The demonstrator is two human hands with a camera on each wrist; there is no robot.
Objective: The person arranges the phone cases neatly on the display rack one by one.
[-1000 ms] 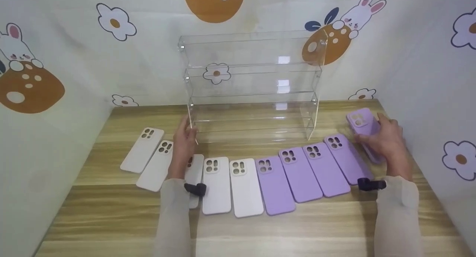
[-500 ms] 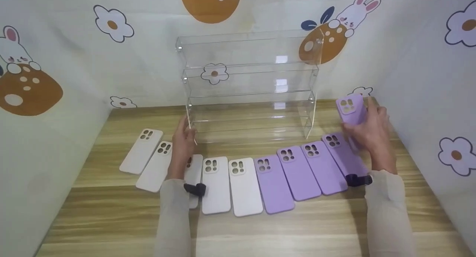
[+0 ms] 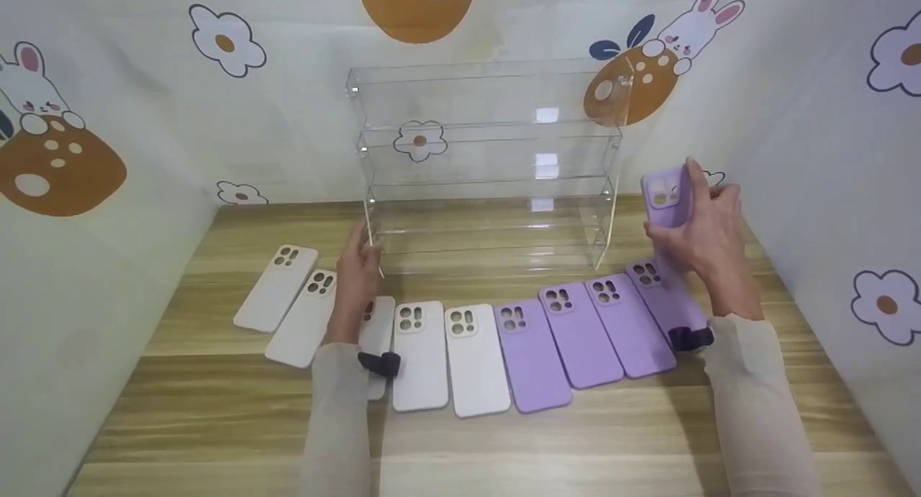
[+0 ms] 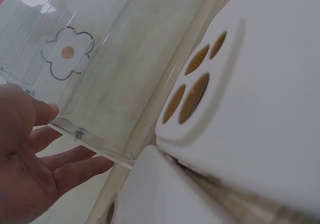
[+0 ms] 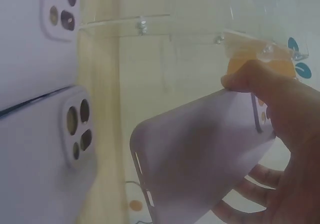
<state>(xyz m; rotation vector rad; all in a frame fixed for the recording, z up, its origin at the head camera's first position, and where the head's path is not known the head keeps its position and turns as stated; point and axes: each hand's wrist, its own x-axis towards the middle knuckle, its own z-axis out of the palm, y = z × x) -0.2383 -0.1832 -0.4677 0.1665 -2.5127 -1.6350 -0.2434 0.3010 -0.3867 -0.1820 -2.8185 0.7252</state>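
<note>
A clear acrylic display rack (image 3: 489, 188) with several tiers stands at the back middle of the table. My left hand (image 3: 354, 281) holds its left side panel at the lower edge, thumb on one face and fingers on the other, as the left wrist view shows. My right hand (image 3: 712, 242) grips a purple phone case (image 5: 195, 149) by its long sides, thumb opposite the fingers. This case is raised and tilted, its camera cutout upward, to the right of the rack. It overlaps the rightmost purple phone case (image 3: 665, 292) lying on the table.
White phone cases (image 3: 421, 360) lie in a curved row at left and centre, one partly hidden by my left wrist. Several purple cases (image 3: 536, 367) continue the row rightward. Patterned walls (image 3: 302, 123) close in the wooden table (image 3: 216, 425) behind and at both sides.
My right hand has lifted the purple phone case from the right side of the table and moved it up and leftward toward the rack. The left hand has stayed on the rack.
</note>
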